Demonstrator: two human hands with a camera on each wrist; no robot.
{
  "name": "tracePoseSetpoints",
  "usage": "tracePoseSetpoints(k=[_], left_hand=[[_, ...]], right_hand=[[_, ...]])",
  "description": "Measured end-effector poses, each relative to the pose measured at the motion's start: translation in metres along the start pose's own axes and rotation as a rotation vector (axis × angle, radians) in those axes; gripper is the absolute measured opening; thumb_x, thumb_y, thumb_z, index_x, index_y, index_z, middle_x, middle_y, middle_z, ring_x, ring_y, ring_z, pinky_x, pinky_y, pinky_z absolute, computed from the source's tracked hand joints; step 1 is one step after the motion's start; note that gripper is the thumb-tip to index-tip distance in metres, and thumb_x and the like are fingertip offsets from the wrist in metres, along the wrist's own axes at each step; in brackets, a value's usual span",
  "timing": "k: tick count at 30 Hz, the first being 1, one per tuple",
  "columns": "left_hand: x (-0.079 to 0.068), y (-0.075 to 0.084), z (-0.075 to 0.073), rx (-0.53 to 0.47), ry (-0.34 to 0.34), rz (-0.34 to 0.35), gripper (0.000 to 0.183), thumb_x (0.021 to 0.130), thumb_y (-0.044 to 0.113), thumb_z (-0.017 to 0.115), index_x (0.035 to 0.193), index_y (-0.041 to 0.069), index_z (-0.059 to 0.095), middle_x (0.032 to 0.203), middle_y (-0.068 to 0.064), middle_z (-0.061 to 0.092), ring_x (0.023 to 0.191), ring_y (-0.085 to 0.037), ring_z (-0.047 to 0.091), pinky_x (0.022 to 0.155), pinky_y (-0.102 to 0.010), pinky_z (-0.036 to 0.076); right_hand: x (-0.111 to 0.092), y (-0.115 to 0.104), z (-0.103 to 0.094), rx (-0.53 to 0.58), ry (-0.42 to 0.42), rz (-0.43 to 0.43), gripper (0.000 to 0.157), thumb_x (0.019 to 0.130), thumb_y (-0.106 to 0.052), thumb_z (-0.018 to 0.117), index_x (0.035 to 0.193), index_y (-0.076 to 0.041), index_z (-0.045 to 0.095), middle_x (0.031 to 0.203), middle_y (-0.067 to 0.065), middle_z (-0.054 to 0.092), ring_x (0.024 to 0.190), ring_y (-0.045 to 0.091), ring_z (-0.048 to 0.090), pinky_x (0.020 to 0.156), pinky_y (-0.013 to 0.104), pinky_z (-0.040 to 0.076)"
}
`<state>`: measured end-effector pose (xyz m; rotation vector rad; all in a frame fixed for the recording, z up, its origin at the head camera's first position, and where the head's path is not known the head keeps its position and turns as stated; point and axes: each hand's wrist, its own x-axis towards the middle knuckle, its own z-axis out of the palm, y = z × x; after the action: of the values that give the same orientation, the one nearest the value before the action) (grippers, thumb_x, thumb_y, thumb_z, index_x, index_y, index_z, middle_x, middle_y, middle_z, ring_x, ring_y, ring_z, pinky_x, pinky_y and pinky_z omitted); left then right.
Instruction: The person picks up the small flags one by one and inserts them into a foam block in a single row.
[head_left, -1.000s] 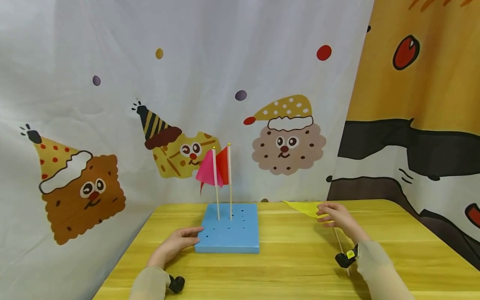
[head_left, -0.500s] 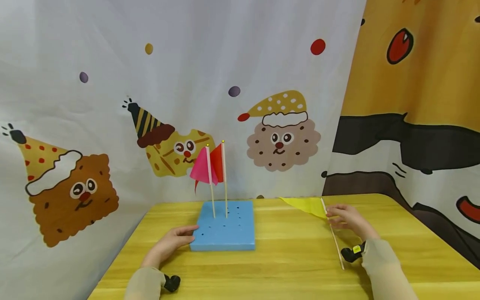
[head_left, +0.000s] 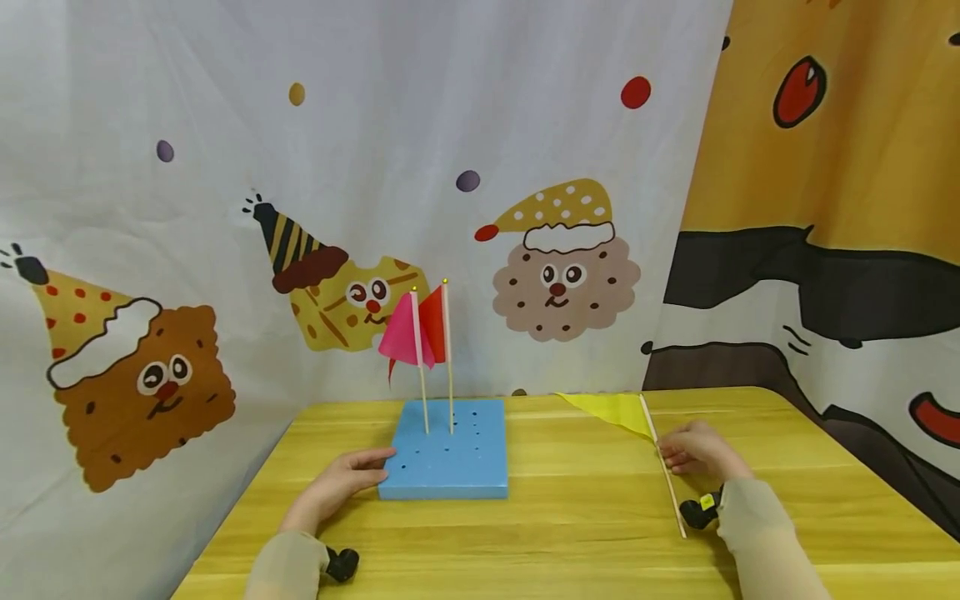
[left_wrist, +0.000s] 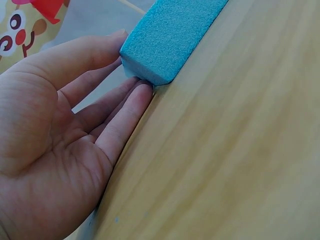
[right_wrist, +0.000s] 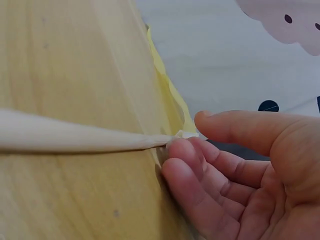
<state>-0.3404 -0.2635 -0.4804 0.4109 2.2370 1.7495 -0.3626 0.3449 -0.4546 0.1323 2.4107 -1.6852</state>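
My left hand (head_left: pixel 339 485) rests against the left edge of a light-blue foam block (head_left: pixel 450 477); its fingertips and thumb touch the block's side and corner. A pink flag (head_left: pixel 402 329) and a red flag (head_left: pixel 433 323) stand upright on thin sticks in holes of the block. On the right, a yellow pennant flag (head_left: pixel 609 410) lies on the table with its wooden stick (head_left: pixel 669 483) pointing toward me. My right hand (head_left: pixel 701 450) is beside that stick, just below the cloth. In the right wrist view, the thumb stands apart from the bent fingers, whose tips are close to the stick (right_wrist: pixel 85 137).
The wood-grain table (head_left: pixel 570 533) ends at a white cloth backdrop (head_left: pixel 420 125) with cartoon biscuits. Several small holes show in the block's top. A black wrist camera (head_left: pixel 342 565) sits at the left cuff and another (head_left: pixel 697 512) at the right.
My right hand has shifted from over the yellow flag to the right side of its stick, uncovering the stick's upper part. My left hand stays at the block. The head view has turned slightly.
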Motion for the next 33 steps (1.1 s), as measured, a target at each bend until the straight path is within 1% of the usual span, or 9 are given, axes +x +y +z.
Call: tracePoseSetpoints(k=[4,7,10,12,16,20,27,30,33], left_hand=[[0.001,-0.001,0.000,-0.001,0.001,0.002,0.051,0.096,0.020,0.063,0.142,0.003,0.049,0.148,-0.021,0.039,0.136,-0.040,0.034,0.104,-0.042,0.041],[0.000,-0.002,0.000,-0.003,-0.006,-0.004,0.052,0.096,0.020,0.063,0.143,0.002,0.048,0.148,-0.021,0.039,0.136,-0.041,0.033,0.104,-0.042,0.042],[-0.001,-0.003,0.000,-0.001,-0.016,-0.008,0.052,0.097,0.021,0.062,0.143,0.003,0.048,0.149,-0.021,0.038,0.137,-0.041,0.032,0.105,-0.043,0.041],[-0.001,-0.002,0.000,-0.005,-0.020,-0.011,0.053,0.097,0.022,0.062,0.143,0.002,0.047,0.149,-0.021,0.038,0.137,-0.041,0.031,0.105,-0.044,0.041],[0.000,-0.002,-0.001,-0.012,-0.020,-0.007,0.053,0.097,0.022,0.062,0.143,0.001,0.047,0.149,-0.022,0.037,0.137,-0.042,0.031,0.105,-0.044,0.041],[0.001,-0.001,0.000,-0.013,-0.015,-0.006,0.053,0.096,0.021,0.062,0.143,0.000,0.047,0.149,-0.023,0.037,0.137,-0.042,0.031,0.104,-0.044,0.041],[-0.001,0.000,0.000,-0.013,-0.021,-0.002,0.053,0.097,0.020,0.062,0.143,-0.001,0.045,0.148,-0.025,0.037,0.136,-0.043,0.032,0.103,-0.042,0.043],[-0.001,0.000,0.000,-0.006,-0.026,-0.001,0.054,0.097,0.020,0.061,0.144,-0.002,0.045,0.148,-0.026,0.036,0.135,-0.044,0.032,0.103,-0.042,0.043],[-0.001,0.001,0.000,-0.006,-0.026,-0.005,0.054,0.097,0.020,0.061,0.144,-0.001,0.045,0.148,-0.026,0.036,0.135,-0.044,0.033,0.103,-0.043,0.042]], right_hand=[[-0.003,-0.002,0.004,-0.027,0.039,0.023,0.018,0.090,-0.011,0.066,0.088,0.006,0.061,0.068,0.006,0.061,0.057,0.014,0.061,0.056,0.029,0.056],[-0.008,-0.004,0.007,-0.102,0.070,0.009,0.019,0.089,-0.013,0.067,0.084,0.003,0.059,0.065,0.006,0.058,0.056,0.015,0.060,0.053,0.031,0.056],[-0.010,-0.006,0.012,-0.212,0.114,-0.006,0.024,0.084,-0.016,0.072,0.075,-0.003,0.055,0.062,0.006,0.055,0.054,0.018,0.057,0.051,0.033,0.054],[-0.010,-0.008,0.015,-0.281,0.143,-0.011,0.030,0.081,-0.017,0.075,0.066,-0.008,0.050,0.059,0.006,0.052,0.052,0.018,0.054,0.048,0.033,0.052],[-0.007,-0.009,0.020,-0.358,0.158,-0.031,0.039,0.078,-0.017,0.076,0.057,-0.014,0.043,0.053,0.003,0.047,0.048,0.017,0.049,0.044,0.032,0.049],[-0.006,-0.008,0.021,-0.368,0.157,-0.034,0.040,0.080,-0.014,0.074,0.055,-0.016,0.043,0.051,0.002,0.045,0.046,0.016,0.047,0.042,0.030,0.047],[-0.004,-0.008,0.019,-0.320,0.146,-0.035,0.045,0.080,-0.010,0.071,0.052,-0.018,0.036,0.048,-0.002,0.038,0.043,0.014,0.043,0.042,0.029,0.044],[-0.004,-0.007,0.018,-0.316,0.145,-0.035,0.041,0.079,-0.011,0.071,0.052,-0.016,0.040,0.049,-0.001,0.043,0.044,0.015,0.045,0.043,0.030,0.047],[-0.005,-0.007,0.017,-0.290,0.145,-0.013,0.034,0.078,-0.012,0.071,0.054,-0.013,0.047,0.052,0.002,0.049,0.046,0.016,0.050,0.046,0.031,0.050]])
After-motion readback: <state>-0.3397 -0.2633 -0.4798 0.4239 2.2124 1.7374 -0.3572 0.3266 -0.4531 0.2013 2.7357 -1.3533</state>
